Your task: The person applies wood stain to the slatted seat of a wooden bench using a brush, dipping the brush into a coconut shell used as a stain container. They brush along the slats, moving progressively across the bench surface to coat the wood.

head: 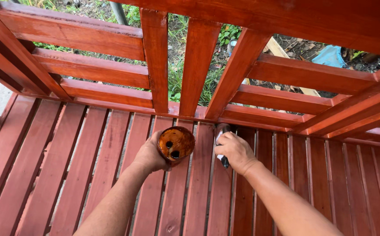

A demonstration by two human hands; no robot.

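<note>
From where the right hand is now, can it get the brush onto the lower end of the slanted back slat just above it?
Probably yes. The right hand holds the brush right below that slanted slat, with only open bench seat between; the left hand and can sit off to the side.

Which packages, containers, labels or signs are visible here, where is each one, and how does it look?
Round container: held in the left hand above the red-brown seat slats; stained brown and amber, two dark holes on top.
Labels, signs, screens: none visible.
</note>
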